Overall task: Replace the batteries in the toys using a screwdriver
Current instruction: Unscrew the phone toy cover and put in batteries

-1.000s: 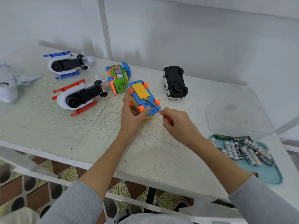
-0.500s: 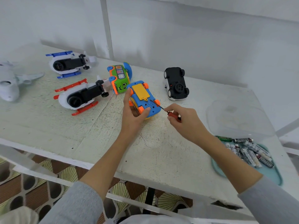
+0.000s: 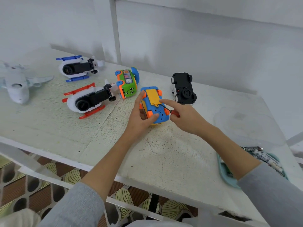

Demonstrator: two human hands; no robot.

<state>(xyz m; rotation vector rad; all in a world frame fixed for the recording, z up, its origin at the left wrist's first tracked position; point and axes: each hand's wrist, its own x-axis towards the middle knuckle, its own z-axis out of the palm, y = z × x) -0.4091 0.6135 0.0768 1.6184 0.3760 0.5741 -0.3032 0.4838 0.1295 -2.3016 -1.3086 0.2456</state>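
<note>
Right forefinger [image 3: 165, 101] now extended onto yellow cover [image 3: 152, 97], screwdriver [image 3: 170, 111] mostly hidden

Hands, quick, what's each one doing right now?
Left hand: holds the blue toy car, fingers curled round it.
Right hand: holds the red-handled screwdriver, index finger stretched onto the yellow battery cover.

A worn white table [image 3: 49, 128] stands against a white wall [image 3: 213, 38], patterned floor [image 3: 24, 185] below
</note>
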